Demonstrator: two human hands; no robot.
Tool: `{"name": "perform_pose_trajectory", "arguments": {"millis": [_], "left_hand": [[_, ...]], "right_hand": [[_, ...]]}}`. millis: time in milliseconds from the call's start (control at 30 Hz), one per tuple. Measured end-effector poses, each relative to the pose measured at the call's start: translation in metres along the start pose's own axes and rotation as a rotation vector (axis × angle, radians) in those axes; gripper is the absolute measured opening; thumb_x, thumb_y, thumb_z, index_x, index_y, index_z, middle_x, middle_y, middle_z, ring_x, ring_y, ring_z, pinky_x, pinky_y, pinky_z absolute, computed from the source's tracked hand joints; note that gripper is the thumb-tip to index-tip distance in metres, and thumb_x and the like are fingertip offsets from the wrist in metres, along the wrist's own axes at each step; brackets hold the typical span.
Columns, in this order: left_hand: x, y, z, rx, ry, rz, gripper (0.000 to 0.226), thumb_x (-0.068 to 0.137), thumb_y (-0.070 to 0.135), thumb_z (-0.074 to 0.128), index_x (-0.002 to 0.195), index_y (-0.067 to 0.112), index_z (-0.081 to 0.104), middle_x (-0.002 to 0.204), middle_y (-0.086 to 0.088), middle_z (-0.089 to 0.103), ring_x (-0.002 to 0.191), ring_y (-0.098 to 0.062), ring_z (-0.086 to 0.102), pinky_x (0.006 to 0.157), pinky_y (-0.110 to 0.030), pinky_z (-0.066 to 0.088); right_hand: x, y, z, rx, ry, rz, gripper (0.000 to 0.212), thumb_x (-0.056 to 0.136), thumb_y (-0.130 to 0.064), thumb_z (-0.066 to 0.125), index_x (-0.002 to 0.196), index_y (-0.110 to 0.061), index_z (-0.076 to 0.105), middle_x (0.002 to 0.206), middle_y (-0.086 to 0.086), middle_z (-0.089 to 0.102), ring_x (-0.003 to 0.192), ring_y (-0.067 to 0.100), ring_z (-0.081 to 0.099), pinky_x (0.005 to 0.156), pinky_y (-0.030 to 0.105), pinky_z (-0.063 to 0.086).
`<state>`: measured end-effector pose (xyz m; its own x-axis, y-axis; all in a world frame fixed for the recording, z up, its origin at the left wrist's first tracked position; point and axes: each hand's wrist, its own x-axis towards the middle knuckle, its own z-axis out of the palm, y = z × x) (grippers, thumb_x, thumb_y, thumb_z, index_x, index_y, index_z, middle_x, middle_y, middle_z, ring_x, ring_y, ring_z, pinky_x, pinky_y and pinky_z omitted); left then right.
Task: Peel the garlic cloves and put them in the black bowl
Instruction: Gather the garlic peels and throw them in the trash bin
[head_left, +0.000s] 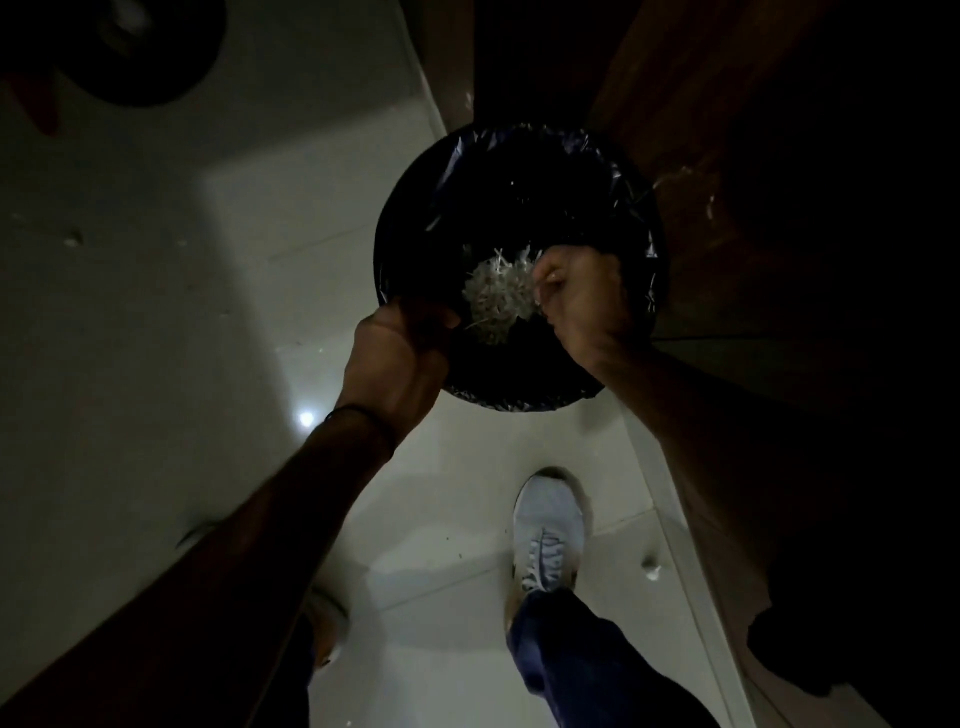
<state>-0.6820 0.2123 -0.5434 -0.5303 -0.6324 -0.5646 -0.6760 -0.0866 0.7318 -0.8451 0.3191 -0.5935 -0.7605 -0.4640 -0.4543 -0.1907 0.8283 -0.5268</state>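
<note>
While pale garlic peelings (496, 299) sit bunched above the bag-lined bin (519, 171), noted: left grip (400, 338) clenched on the bin's near rim; right grip (576, 296) curled against the peelings, hold not discernible. Cloves and black bowl: not identifiable in the gloom. Risks: light skins drifting onto the floor (156, 260); 1 stray clove discarded unseen.

Both bare forearms reach forward and down. The left hand (410, 338), a band at its wrist, grips a dark rim (383, 270); the right hand (576, 296) is curled, knuckles up.
</note>
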Motion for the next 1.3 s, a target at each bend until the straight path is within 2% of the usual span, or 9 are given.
{"name": "perform_pose_trajectory", "arguments": {"millis": [200, 333, 467, 567, 667, 800, 1000, 1100, 1300], "left_hand": [[-0.011, 0.01, -0.011, 0.06, 0.013, 0.08, 0.025, 0.09, 0.0, 0.061, 0.096, 0.018, 0.076, 0.103, 0.001, 0.074, 0.098, -0.013, 0.068, 0.083, -0.027, 0.057], [-0.037, 0.028, -0.036, 0.114, -0.012, 0.142, 0.03, 0.091, 0.0, 0.057, 0.098, 0.02, 0.078, 0.104, 0.007, 0.074, 0.097, -0.007, 0.066, 0.078, -0.004, 0.046], [-0.081, 0.058, -0.083, 0.126, -0.003, 0.146, 0.031, 0.092, 0.002, 0.057, 0.1, 0.024, 0.077, 0.106, 0.006, 0.073, 0.09, -0.007, 0.066, 0.071, 0.001, 0.037], [-0.132, 0.084, -0.137, 0.108, 0.018, 0.093, 0.031, 0.094, 0.007, 0.056, 0.107, 0.028, 0.075, 0.098, 0.006, 0.07, 0.077, 0.0, 0.062, 0.065, 0.0, 0.038], [-0.196, 0.11, -0.204, 0.061, 0.041, 0.073, 0.031, 0.096, 0.008, 0.055, 0.115, 0.027, 0.072, 0.11, 0.014, 0.069, 0.09, 0.006, 0.062, 0.074, 0.0, 0.042], [-0.291, 0.132, -0.315, 0.038, 0.179, 0.044, 0.029, 0.1, 0.014, 0.052, 0.122, 0.026, 0.067, 0.114, 0.012, 0.067, 0.098, -0.006, 0.062, 0.08, -0.005, 0.044], [-0.444, 0.132, -0.481, -0.108, 0.529, 0.005, 0.027, 0.102, 0.018, 0.052, 0.123, 0.027, 0.066, 0.116, 0.012, 0.067, 0.108, 0.0, 0.062, 0.094, -0.018, 0.049], [-0.508, 0.116, -0.543, -0.187, 0.774, 0.023, 0.026, 0.1, 0.012, 0.055, 0.119, 0.023, 0.069, 0.11, 0.01, 0.07, 0.105, 0.002, 0.063, 0.091, -0.012, 0.048], [-0.575, 0.063, -0.608, -0.446, 1.203, -0.019, 0.023, 0.092, 0.009, 0.057, 0.104, 0.019, 0.075, 0.096, 0.007, 0.076, 0.088, -0.012, 0.07, 0.079, -0.031, 0.055]], "right_hand": [[-0.011, -0.007, -0.012, -0.124, -0.04, -0.192, 0.018, 0.089, -0.001, 0.058, 0.097, -0.003, 0.074, 0.101, 0.015, 0.064, 0.088, 0.025, 0.058, 0.078, 0.028, 0.047], [-0.034, -0.03, -0.036, 0.007, -0.068, -0.15, 0.023, 0.086, -0.002, 0.054, 0.096, -0.001, 0.075, 0.091, 0.01, 0.068, 0.081, 0.023, 0.061, 0.077, 0.034, 0.052], [-0.082, -0.087, -0.074, -0.061, -0.165, -0.188, 0.045, 0.086, 0.016, 0.056, 0.12, -0.008, 0.072, 0.146, 0.007, 0.054, 0.134, 0.022, 0.049, 0.111, 0.019, 0.034], [-0.133, -0.143, -0.097, 0.036, -0.131, -0.196, 0.033, 0.094, -0.001, 0.065, 0.124, -0.012, 0.07, 0.129, 0.003, 0.066, 0.115, 0.014, 0.06, 0.092, 0.009, 0.041], [-0.192, -0.212, -0.114, 0.163, -0.133, -0.248, 0.019, 0.094, -0.015, 0.07, 0.112, -0.014, 0.074, 0.103, -0.002, 0.075, 0.09, 0.005, 0.065, 0.088, 0.021, 0.054], [-0.285, -0.333, -0.13, 0.252, -0.256, -0.386, 0.009, 0.094, -0.014, 0.068, 0.1, -0.016, 0.075, 0.092, -0.009, 0.074, 0.089, 0.007, 0.068, 0.083, 0.022, 0.053], [-0.43, -0.52, -0.13, 0.299, -0.497, -0.603, 0.012, 0.095, -0.014, 0.067, 0.1, -0.022, 0.075, 0.09, -0.011, 0.073, 0.084, 0.005, 0.066, 0.08, 0.027, 0.054], [-0.495, -0.597, -0.114, 0.342, -0.614, -0.759, 0.013, 0.094, -0.008, 0.067, 0.101, -0.014, 0.075, 0.09, -0.008, 0.072, 0.081, 0.003, 0.064, 0.077, 0.025, 0.053], [-0.587, -0.701, -0.032, 0.343, -0.858, -0.942, 0.012, 0.092, -0.004, 0.069, 0.095, -0.013, 0.076, 0.079, -0.01, 0.07, 0.072, 0.003, 0.059, 0.071, 0.019, 0.047]]}}
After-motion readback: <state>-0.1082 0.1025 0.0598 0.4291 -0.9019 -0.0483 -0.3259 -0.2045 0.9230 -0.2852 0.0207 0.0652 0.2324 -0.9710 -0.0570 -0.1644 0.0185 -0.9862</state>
